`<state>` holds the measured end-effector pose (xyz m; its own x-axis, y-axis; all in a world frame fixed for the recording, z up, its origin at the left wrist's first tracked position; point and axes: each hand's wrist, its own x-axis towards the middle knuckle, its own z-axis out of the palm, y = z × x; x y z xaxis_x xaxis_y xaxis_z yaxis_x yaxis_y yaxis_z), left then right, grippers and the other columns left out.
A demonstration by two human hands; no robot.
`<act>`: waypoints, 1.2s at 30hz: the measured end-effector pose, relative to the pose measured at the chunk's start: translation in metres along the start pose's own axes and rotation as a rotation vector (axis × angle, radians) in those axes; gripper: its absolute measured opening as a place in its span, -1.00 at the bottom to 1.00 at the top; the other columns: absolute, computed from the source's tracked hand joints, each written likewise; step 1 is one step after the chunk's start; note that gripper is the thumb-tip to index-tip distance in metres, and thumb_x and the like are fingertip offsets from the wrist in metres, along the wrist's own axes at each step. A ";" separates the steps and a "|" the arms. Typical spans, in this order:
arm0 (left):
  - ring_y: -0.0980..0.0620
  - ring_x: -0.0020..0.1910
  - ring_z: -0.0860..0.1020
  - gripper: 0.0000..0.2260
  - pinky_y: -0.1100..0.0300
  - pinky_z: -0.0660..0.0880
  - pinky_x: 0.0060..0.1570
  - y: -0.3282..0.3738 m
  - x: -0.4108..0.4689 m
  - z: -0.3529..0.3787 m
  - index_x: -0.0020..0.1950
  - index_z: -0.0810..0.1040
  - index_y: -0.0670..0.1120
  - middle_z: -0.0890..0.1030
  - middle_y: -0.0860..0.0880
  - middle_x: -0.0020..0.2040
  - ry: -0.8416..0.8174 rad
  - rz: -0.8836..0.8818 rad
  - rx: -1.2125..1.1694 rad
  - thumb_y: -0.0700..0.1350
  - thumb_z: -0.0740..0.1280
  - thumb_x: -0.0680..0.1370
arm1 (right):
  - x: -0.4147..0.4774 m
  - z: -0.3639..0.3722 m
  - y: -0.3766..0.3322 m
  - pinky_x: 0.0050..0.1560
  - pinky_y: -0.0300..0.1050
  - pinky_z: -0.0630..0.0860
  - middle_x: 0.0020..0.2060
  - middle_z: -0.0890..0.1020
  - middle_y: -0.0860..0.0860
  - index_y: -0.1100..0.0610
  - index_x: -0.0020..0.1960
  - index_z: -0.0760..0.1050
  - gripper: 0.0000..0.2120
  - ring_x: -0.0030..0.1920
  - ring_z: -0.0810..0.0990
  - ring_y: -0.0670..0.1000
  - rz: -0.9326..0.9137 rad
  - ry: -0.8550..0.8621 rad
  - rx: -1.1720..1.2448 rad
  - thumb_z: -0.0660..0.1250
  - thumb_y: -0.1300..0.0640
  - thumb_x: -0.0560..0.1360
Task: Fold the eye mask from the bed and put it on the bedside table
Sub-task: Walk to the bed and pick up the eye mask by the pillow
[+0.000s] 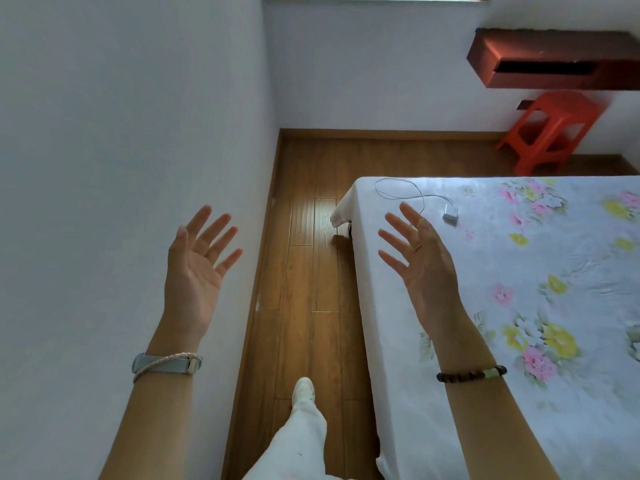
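A: Nearest the camera, a leg in pale trousers [298, 441] with a white shoe [304, 389] steps onto the brown wooden plank floor [311, 265], in the strip between the white wall [104, 133] and the bed.

B: And both arms are up in front?

A: Both raised, palms facing each other. The left hand [197, 268] is in front of the wall, fingers spread apart and holding nothing; a pale blue band with a braided cord [166, 363] sits on that wrist. The right hand [420, 261] is over the edge of the bed, fingers likewise splayed and empty, a thin ring [418, 246] on one finger and a dark beaded bracelet [471, 373] on the wrist.

B: The bed itself?

A: A bed under a white sheet printed with pink and yellow flowers [519, 306] fills the right side. Near its far corner lies a small white charger block with a looped thin cable [450, 213], just beyond the right fingertips.

B: Where's the eye mask?

A: I can't see one on the visible part of the bed.

B: Farther back?

A: An orange plastic stool [550, 129] stands on the floor past the bed, under a dark red-brown wall-mounted shelf unit [554, 60].
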<state>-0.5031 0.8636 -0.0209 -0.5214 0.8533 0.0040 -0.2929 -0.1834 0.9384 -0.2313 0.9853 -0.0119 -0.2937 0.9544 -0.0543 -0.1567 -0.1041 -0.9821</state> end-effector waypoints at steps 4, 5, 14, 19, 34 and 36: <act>-0.05 0.37 0.52 -0.50 -0.12 0.40 0.33 0.003 0.070 -0.005 0.49 0.36 0.02 0.50 -0.08 0.44 -0.038 -0.018 0.003 0.17 0.00 0.62 | 0.060 0.025 -0.003 0.35 0.10 0.48 0.41 0.49 0.01 0.05 0.49 0.29 -0.42 0.32 0.57 0.05 -0.027 -0.004 -0.024 0.08 -0.14 0.51; -0.05 0.37 0.52 -0.51 -0.13 0.40 0.34 0.003 0.087 -0.006 0.49 0.36 0.02 0.50 -0.08 0.44 -0.049 -0.022 0.008 0.16 0.00 0.63 | 0.073 0.030 -0.003 0.35 0.10 0.48 0.41 0.49 0.01 0.05 0.49 0.29 -0.41 0.33 0.56 0.04 -0.029 -0.001 -0.026 0.08 -0.14 0.51; -0.07 0.39 0.50 -0.51 -0.15 0.37 0.37 -0.003 0.226 0.012 0.50 0.34 0.01 0.48 -0.07 0.45 -0.112 -0.061 0.037 0.15 -0.03 0.64 | 0.192 0.041 -0.008 0.35 0.09 0.47 0.42 0.49 -0.01 0.00 0.46 0.31 -0.45 0.35 0.55 0.06 -0.008 0.069 -0.004 0.08 -0.15 0.51; -0.08 0.40 0.49 -0.49 -0.15 0.37 0.37 -0.015 0.306 0.040 0.52 0.32 -0.01 0.47 -0.08 0.46 -0.133 -0.061 0.029 0.15 -0.02 0.64 | 0.271 0.032 -0.003 0.33 0.02 0.49 0.43 0.47 -0.01 0.02 0.48 0.29 -0.47 0.35 0.54 0.05 0.000 0.078 0.007 0.05 -0.13 0.56; -0.08 0.40 0.49 -0.50 -0.16 0.37 0.36 -0.035 0.533 0.121 0.52 0.33 -0.03 0.49 -0.09 0.45 -0.123 -0.037 0.034 0.14 -0.04 0.66 | 0.510 0.010 -0.019 0.32 0.04 0.50 0.38 0.51 -0.04 -0.06 0.42 0.35 -0.49 0.32 0.57 0.03 0.013 0.121 -0.007 0.08 -0.18 0.51; -0.09 0.40 0.49 -0.50 -0.16 0.37 0.37 -0.037 0.558 0.128 0.52 0.33 -0.03 0.49 -0.09 0.45 -0.122 -0.040 0.026 0.14 -0.03 0.66 | 0.530 0.007 -0.020 0.32 0.06 0.50 0.37 0.53 -0.05 -0.09 0.38 0.38 -0.52 0.31 0.57 0.03 0.019 0.134 0.004 0.09 -0.18 0.51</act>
<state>-0.6803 1.4089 -0.0090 -0.4074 0.9132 0.0066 -0.2899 -0.1362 0.9473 -0.3904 1.4915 -0.0194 -0.1684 0.9809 -0.0971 -0.1559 -0.1237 -0.9800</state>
